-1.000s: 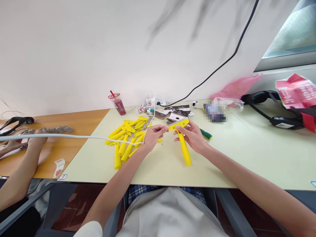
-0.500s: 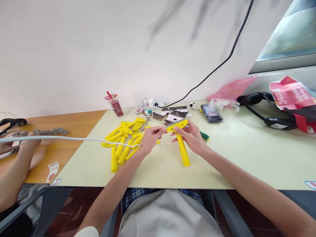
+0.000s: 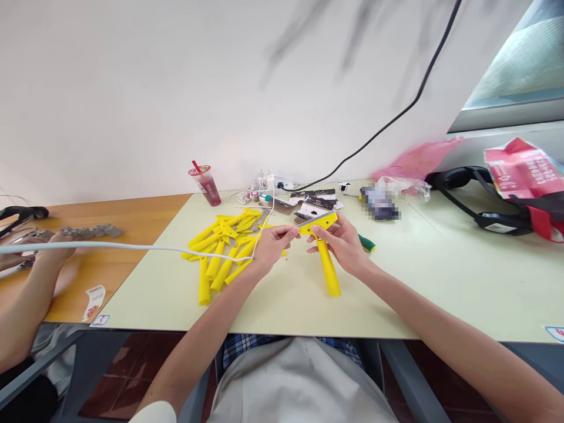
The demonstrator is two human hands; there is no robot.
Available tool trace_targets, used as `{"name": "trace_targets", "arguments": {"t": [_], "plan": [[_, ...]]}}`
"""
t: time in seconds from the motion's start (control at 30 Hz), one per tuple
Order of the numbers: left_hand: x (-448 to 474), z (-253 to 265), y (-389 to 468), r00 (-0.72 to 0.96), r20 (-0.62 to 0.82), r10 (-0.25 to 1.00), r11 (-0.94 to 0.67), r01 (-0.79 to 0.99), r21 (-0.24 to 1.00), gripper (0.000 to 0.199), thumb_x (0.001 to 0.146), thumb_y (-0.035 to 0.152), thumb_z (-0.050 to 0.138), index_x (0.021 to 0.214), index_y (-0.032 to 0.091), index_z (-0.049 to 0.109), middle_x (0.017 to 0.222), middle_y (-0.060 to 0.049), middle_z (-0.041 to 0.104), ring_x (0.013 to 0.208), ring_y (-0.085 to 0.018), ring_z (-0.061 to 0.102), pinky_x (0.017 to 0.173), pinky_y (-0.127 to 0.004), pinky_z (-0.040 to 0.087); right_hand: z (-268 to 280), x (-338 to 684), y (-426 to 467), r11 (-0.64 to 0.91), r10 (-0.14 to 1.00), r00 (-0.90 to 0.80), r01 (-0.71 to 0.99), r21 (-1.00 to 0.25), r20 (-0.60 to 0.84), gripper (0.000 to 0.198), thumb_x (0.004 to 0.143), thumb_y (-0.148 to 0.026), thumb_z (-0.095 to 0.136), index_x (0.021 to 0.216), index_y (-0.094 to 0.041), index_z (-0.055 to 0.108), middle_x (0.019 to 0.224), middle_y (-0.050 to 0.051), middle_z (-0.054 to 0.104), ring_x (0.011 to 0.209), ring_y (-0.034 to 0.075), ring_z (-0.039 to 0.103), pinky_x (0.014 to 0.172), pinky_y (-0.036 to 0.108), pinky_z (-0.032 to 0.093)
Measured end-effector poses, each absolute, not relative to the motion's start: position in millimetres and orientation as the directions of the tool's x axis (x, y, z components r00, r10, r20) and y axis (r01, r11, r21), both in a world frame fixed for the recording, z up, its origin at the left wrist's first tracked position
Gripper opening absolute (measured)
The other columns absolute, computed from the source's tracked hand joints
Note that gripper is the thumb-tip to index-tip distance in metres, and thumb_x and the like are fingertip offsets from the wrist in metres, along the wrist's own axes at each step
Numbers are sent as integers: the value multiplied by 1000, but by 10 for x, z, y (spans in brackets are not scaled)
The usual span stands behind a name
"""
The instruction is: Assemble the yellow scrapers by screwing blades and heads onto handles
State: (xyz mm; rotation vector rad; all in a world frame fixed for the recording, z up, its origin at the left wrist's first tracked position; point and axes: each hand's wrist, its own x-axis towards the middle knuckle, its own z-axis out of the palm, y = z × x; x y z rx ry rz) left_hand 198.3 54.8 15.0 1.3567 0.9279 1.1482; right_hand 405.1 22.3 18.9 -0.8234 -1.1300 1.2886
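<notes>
A yellow scraper [image 3: 328,267] with a tubular handle and a metal blade along its head is held above the table between both hands. My left hand [image 3: 272,249] pinches the left end of its head. My right hand [image 3: 346,244] grips the right side of the head near the neck, and the handle slants down toward me. Left of my left hand lies a pile of yellow scrapers [image 3: 215,249]. A green and yellow tool handle [image 3: 366,243], perhaps a screwdriver's, shows just behind my right hand; the rest of it is hidden.
A white cable [image 3: 154,248] crosses in front of the pile. At the back stand a drink cup [image 3: 207,187], a power strip [image 3: 282,183] and black printed cards [image 3: 315,205]. A black headset [image 3: 493,220] and pink bag [image 3: 524,170] lie right. Another person's hand [image 3: 55,249] works at left.
My hands hold the scraper in nearly the same pose. The whole view has shifted very slightly.
</notes>
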Motion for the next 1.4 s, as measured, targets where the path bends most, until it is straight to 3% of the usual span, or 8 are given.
{"name": "trace_targets", "arguments": {"t": [0.27,0.63,0.8,0.93,1.1,1.27,1.4], "plan": [[1993,191,527,240,101,965,-86,-73,994,64,69,77,94,83,16,84,74,-4,66,57,-7,35,54,-26,30,141,4068,236,153,980,-78,-286,-946,182,53,82,-55,98,113,-30,63,112,3,80,96,28,83,77,49,77],[1987,237,496,263,62,963,-39,-93,995,62,67,75,96,84,16,85,81,-5,70,63,-8,39,60,-27,36,184,4051,233,133,984,-70,-302,-944,161,58,76,-52,103,110,-29,61,107,2,80,95,29,84,77,50,77],[1974,197,530,228,64,971,-50,-68,996,58,69,71,96,89,18,88,86,-7,76,68,-11,49,63,-28,40,137,4055,253,119,987,-62,-320,-940,147,59,76,-53,102,112,-28,62,110,3,80,97,29,84,78,51,77],[1939,138,594,101,113,988,-102,-113,988,53,69,68,97,94,21,90,101,-9,80,78,-14,57,63,-27,40,130,4052,261,81,992,-63,-340,-937,109,59,76,-53,102,112,-28,64,109,2,80,96,29,84,77,50,77],[1913,140,622,-8,245,970,-243,-164,956,48,72,58,100,102,22,88,94,-6,78,78,-14,58,65,-28,43,123,4050,257,51,993,-80,-337,-940,83,56,78,-51,102,113,-28,65,103,2,79,95,29,83,75,48,77],[1923,118,595,122,406,906,-413,33,910,41,85,60,92,95,21,86,85,-3,71,66,-12,46,63,-30,39,91,4034,248,-1,991,-125,-327,-945,42,53,79,-49,101,113,-28,66,104,3,79,95,28,83,74,46,77],[1926,114,564,214,460,862,-496,159,854,40,89,63,88,93,23,86,95,-3,68,65,-11,40,64,-32,37,99,4016,236,-18,989,-143,-322,-947,30,51,78,-48,102,109,-27,67,99,2,77,92,27,82,72,44,76]]}}
